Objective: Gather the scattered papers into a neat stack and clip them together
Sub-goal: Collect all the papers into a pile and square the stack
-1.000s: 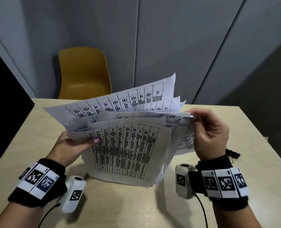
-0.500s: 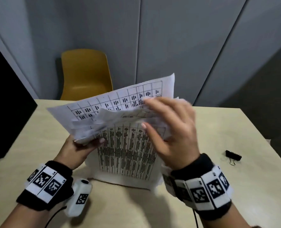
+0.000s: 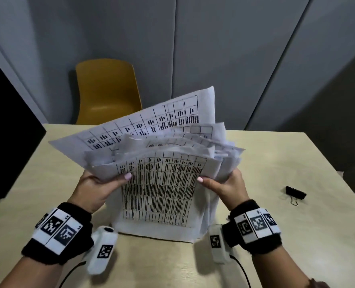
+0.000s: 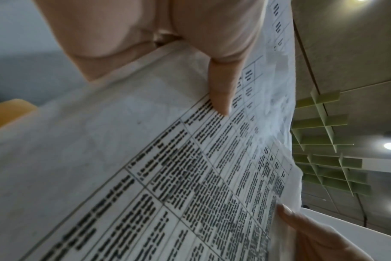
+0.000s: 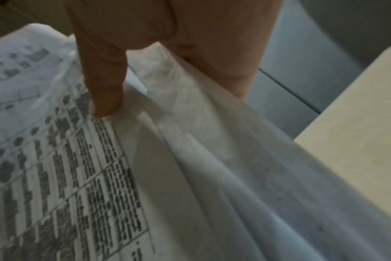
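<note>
Grey panelled walls stand behind a pale wooden table [image 3: 297,235], seen from a person's own viewpoint. Both hands grip one loose bundle of papers [image 3: 162,183], held upright with its bottom edge resting on the table near the front edge, about midway along it. The left hand [image 3: 93,188] clamps the bundle's left side, thumb pressed flat across the front sheet and fingers hidden behind. The right hand [image 3: 228,188] clamps the right side the same way, thumb on the front. The sheets are printed with black-ruled tables of dense text. They are uneven: several tops fan out and curl, and the rearmost sheet leans away to the left, rising above the rest. Each wrist wears a black band with black-and-white square markers and a small white camera unit. A black binder clip [image 3: 295,193] lies on the table to the right of the papers, apart from them, near the right edge. Beyond the far edge stands a mustard-yellow chair [image 3: 108,92]. A black monitor [image 3: 8,129] sits at the left edge.
</note>
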{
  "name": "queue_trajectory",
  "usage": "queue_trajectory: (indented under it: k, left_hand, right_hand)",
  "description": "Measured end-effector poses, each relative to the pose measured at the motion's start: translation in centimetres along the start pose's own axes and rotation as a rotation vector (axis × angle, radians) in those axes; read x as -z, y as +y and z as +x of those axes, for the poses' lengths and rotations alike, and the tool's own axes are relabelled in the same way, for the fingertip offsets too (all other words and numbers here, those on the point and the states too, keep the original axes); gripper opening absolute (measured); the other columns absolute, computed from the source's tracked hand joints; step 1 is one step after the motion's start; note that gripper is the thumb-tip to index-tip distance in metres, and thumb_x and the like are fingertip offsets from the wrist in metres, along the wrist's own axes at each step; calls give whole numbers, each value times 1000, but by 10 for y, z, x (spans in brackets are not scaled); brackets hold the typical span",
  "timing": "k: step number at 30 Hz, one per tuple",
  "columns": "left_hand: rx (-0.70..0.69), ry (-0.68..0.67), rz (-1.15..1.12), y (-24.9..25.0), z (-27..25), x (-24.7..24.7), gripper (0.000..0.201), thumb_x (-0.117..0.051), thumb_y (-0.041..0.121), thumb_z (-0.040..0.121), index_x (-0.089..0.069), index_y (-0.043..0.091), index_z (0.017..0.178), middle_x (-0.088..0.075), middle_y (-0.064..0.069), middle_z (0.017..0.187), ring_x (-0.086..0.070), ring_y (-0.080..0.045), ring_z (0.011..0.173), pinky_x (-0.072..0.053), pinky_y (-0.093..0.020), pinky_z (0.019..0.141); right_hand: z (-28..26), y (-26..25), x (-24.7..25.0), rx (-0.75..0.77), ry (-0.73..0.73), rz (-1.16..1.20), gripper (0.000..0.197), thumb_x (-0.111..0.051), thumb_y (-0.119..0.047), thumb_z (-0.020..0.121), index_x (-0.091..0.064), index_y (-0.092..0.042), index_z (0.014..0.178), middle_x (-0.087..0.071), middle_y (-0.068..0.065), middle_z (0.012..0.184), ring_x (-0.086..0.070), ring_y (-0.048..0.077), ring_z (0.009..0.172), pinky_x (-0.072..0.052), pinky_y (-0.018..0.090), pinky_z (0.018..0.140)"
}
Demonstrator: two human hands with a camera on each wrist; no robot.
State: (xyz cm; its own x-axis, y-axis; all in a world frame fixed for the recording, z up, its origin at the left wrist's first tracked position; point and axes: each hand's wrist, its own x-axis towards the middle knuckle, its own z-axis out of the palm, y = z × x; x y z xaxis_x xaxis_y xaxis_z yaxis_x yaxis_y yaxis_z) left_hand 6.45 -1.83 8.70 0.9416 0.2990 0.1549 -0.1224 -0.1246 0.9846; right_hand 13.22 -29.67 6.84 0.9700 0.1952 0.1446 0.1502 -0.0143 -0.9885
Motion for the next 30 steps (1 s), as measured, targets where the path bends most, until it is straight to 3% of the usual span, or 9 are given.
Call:
queue_trajectory:
  k: [5,10,13,16,20,22,24,27,30]
  left_hand:
    - [-84,176,21,-2,-1,-17,29,-67,0,76,-64,27,87,-70,25,77,-64,9,81,-48,-5,78]
    - [-225,286,130,10,1,-29,20,-66,2,79,-64,14,94,-59,44,63,-59,22,72,-42,2,70]
    - [-259,229,82,17,-3,-24,30,-78,10,70,-64,28,88,-63,43,76,-59,20,85,-44,-2,81]
    - [-166,130,-1,12,-6,-14,41,-77,33,55,-67,27,95,-69,31,91,-63,8,95,-47,-8,84]
    - [-44,175,41,-1,-3,-20,46,-82,22,64,-65,21,107,-69,14,102,-62,-8,105,-43,-1,79]
    - [-86,238,42,1,0,-24,24,-73,9,75,-66,22,94,-70,26,79,-64,0,91,-42,2,70]
    - [-163,212,52,8,2,-25,25,-71,5,75,-65,28,84,-65,37,69,-63,13,79,-44,0,71]
    - [-212,137,19,10,1,-16,35,-81,11,64,-67,15,96,-70,29,82,-65,9,88,-47,-5,77]
    - [-126,72,-56,-4,-1,-5,62,-88,19,50,-64,7,107,-73,10,96,-67,-1,96,-50,-10,77]
  right_hand:
    - [5,-3,-26,100,71,90,47,-65,18,73,-76,-28,66,-72,-18,68,-66,-3,69,-54,15,68]
    - [5,-16,-38,209,171,132,43,-67,15,73,-75,-27,67,-71,-20,68,-65,-4,69,-53,15,66]
    - [1,-17,-29,241,164,192,27,-74,5,68,-75,-15,85,-75,-6,82,-69,5,77,-55,22,72]
    - [-1,-2,-21,193,141,123,66,-82,-21,59,-55,7,112,-68,17,108,-66,27,100,-54,36,87]
    - [0,-4,-27,130,117,92,40,-79,2,64,-62,3,100,-74,-12,81,-68,2,79,-54,17,72]
    - [0,-7,-30,145,139,83,30,-72,12,70,-65,-11,87,-71,-21,71,-65,-6,69,-51,12,66]
    - [3,-9,-30,165,178,98,35,-68,15,72,-65,-19,79,-70,-22,67,-63,-7,66,-51,12,65]
    - [1,-7,-26,184,197,141,31,-78,5,65,-66,-9,90,-73,-7,79,-66,5,75,-55,22,72]
    - [-4,5,-17,61,158,126,64,-84,-10,57,-53,-5,113,-69,9,101,-68,19,90,-57,31,76]
